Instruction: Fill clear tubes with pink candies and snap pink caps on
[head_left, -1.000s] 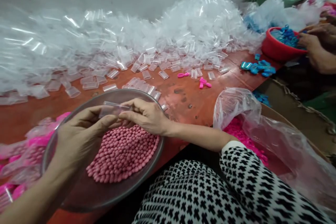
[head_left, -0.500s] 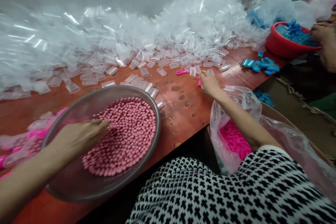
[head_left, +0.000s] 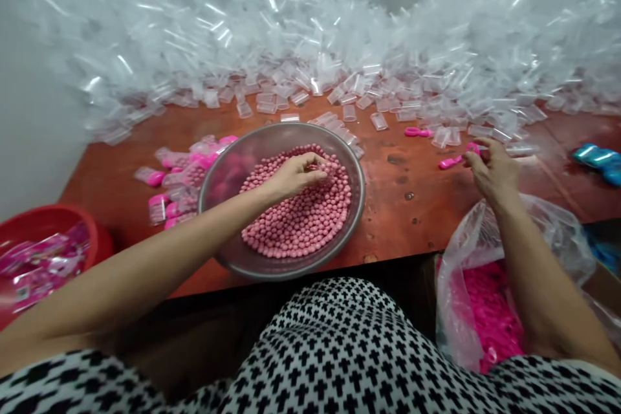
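My left hand (head_left: 298,178) reaches into a metal bowl (head_left: 356,204) of round pink beads (head_left: 305,226). Its fingers curl around what looks like a clear plastic container (head_left: 323,168), mostly hidden by the fingers. Over the table at the right, my right hand (head_left: 495,171) pinches a bright pink looped cap (head_left: 473,149) between thumb and fingers. Pink plastic (head_left: 451,162) shows just left of these fingertips; whether it is a separate piece I cannot tell. Another pink looped cap (head_left: 418,132) lies farther left, beside loose clear containers (head_left: 446,136).
A large heap of clear containers (head_left: 310,39) lines the wall. Bead-filled containers with pink caps (head_left: 187,174) lie left of the bowl. A red basin (head_left: 99,239) holds pink packets. Below my right arm, a plastic bag (head_left: 453,291) contains pink pieces (head_left: 492,317). Blue items (head_left: 601,162) lie far right.
The view has swung left, bringing the red basin of pink packets into sight and losing the co-worker's hands. My left hand has moved rightward across the beads. My right hand remains near the clear containers.
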The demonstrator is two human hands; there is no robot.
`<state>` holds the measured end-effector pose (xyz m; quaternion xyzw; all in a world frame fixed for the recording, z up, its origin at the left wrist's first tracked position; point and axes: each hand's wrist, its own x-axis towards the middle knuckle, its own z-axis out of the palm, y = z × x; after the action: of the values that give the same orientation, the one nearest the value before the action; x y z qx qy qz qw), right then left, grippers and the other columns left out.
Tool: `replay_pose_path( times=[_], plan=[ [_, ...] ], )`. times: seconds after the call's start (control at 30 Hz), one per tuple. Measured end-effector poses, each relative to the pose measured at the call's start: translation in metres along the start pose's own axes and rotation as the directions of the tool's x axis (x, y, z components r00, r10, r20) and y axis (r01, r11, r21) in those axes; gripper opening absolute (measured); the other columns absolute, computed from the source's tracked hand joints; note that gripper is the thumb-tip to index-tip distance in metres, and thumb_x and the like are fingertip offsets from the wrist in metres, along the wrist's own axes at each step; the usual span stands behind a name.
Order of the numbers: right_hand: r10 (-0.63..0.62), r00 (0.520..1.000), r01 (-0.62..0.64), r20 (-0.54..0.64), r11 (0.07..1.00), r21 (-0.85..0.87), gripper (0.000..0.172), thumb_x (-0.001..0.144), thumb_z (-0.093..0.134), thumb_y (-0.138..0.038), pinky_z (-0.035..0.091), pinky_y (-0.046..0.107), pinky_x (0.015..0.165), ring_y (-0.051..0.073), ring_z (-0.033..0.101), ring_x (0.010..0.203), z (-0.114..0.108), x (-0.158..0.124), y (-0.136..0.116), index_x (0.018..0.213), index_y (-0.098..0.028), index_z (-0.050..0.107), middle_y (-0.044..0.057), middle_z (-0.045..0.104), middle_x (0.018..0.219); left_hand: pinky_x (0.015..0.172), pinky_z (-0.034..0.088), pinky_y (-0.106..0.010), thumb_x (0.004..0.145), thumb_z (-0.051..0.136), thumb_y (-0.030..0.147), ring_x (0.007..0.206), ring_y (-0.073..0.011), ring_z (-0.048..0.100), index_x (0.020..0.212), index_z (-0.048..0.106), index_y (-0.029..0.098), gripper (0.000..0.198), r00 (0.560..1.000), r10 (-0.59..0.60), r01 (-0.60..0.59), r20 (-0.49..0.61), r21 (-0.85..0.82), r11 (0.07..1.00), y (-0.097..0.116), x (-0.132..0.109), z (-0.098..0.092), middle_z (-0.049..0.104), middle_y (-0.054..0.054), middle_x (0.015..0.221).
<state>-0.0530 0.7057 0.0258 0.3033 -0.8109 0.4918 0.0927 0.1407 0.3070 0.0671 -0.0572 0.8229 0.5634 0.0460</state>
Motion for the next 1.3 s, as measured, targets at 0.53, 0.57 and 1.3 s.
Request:
replay_pose_path(
  times=[0.53, 0.57, 1.3],
  plan=[
    [-0.363, 0.864, 0.320, 0.348, 0.931, 0.177, 0.029, 0.096, 0.056, -0.046, 0.053, 0.032, 0.083, 0.019, 0.067, 0.089, 0.144, 0.004, -0.207, 0.103, -0.020, 0.066, 0.007, 0.072, 0.097, 0.075, 0.056, -0.029, 0.078, 0.080, 0.037, 0.079, -0.0145, 0.065, 0.094, 0.073, 0.013, 0.030, 0.991, 0.124, -0.133, -0.051, -0.518, 0.845, 0.031, -0.067, 0.002, 0.070, -0.005, 0.088],
    [-0.379, 0.857, 0.344, 0.349, 0.925, 0.158, 0.027, 0.096, 0.057, -0.044, 0.053, 0.032, 0.082, 0.019, 0.067, 0.088, 0.143, 0.005, -0.207, 0.103, -0.020, 0.066, 0.007, 0.072, 0.096, 0.076, 0.056, -0.030, 0.078, 0.079, 0.037, 0.079, -0.0152, 0.066, 0.094, 0.073, 0.013, 0.030, 0.987, 0.142, -0.159, -0.072, -0.478, 0.864, 0.030, -0.070, -0.002, 0.071, -0.006, 0.089],
    [-0.367, 0.876, 0.352, 0.313, 0.930, 0.107, 0.031, 0.099, 0.051, -0.043, 0.055, 0.036, 0.089, 0.022, 0.070, 0.102, 0.160, 0.004, -0.214, 0.117, -0.023, 0.066, 0.009, 0.074, 0.112, 0.091, 0.056, -0.032, 0.082, 0.073, 0.038, 0.094, -0.0211, 0.072, 0.104, 0.078, 0.017, 0.031, 0.920, 0.304, -0.318, -0.250, -0.018, 0.948, 0.017, -0.079, -0.038, 0.078, -0.007, 0.102]
  ],
)
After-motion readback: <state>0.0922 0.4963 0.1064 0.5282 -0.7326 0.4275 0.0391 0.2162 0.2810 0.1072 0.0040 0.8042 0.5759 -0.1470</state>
